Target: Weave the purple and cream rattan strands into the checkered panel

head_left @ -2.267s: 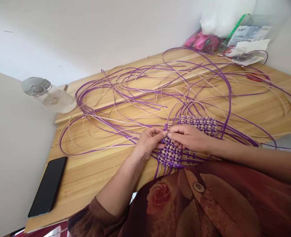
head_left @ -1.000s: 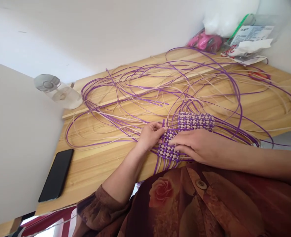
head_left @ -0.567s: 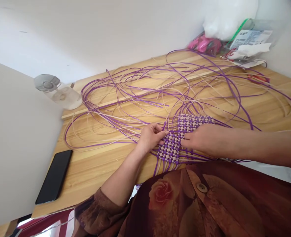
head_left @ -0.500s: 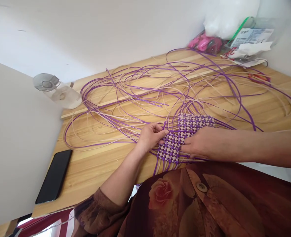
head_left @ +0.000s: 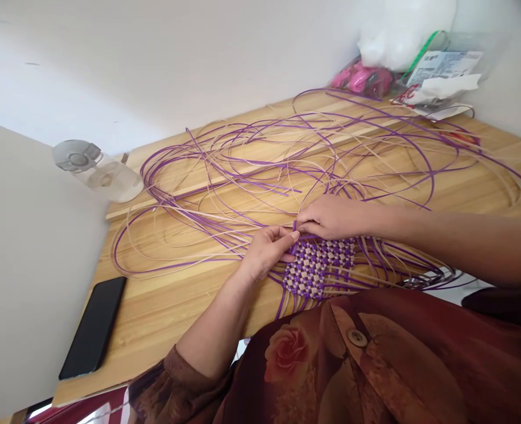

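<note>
A woven piece (head_left: pixel 307 271) in purple and beige checks lies near the table's front edge, with loose strands running out on all sides. My left hand (head_left: pixel 266 250) pinches a purple strand at the upper left corner of the weave, thumb against forefinger. Right beside it, my right hand (head_left: pixel 326 217) has its fingertips closed at the same corner, by a short upright purple strand end (head_left: pixel 295 226). What lies between the right fingertips is partly hidden, but a purple strand shows there. The right hand and forearm cover the far part of the weave.
Long purple and beige strands (head_left: pixel 242 159) sprawl over the wooden table (head_left: pixel 154 318). A black phone (head_left: pixel 93 327) lies at the left, and a clear bottle with a grey lid (head_left: pixel 99 171) stands behind it. Bags, a pink bundle (head_left: pixel 361 79) and papers (head_left: pixel 445 68) fill the back right corner.
My right hand has moved left and away from my body, from the middle of the weave to its upper left corner beside my left hand. The left hand keeps its pinch there.
</note>
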`<action>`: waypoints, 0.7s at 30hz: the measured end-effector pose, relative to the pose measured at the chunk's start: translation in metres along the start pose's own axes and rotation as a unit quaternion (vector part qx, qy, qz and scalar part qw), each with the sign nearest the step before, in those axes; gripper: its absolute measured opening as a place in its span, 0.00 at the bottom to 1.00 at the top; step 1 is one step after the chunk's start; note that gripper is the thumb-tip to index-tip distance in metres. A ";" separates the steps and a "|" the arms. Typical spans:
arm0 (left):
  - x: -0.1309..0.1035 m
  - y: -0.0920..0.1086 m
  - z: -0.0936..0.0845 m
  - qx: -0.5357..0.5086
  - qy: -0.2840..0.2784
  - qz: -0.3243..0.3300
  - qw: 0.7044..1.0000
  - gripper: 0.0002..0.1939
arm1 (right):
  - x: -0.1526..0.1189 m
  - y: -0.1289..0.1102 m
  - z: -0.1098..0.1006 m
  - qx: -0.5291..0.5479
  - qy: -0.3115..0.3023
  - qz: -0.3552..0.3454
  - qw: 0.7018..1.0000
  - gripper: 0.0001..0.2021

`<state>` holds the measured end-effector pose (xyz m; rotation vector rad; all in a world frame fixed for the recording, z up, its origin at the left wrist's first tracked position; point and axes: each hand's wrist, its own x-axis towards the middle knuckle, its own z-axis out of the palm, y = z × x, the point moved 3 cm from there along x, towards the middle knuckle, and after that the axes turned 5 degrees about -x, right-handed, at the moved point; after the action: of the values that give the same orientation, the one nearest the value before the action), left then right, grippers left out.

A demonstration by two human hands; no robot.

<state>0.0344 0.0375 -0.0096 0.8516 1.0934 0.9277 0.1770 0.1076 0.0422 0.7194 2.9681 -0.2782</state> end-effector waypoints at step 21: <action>0.001 -0.003 -0.002 -0.009 -0.004 -0.020 1.000 0.13 | -0.047 -0.035 -0.022 0.481 0.055 0.051 0.873 0.09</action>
<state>0.0333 0.0379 -0.0131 0.8150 1.0900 0.8997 0.2016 0.0606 0.0742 0.9486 2.7134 -1.8171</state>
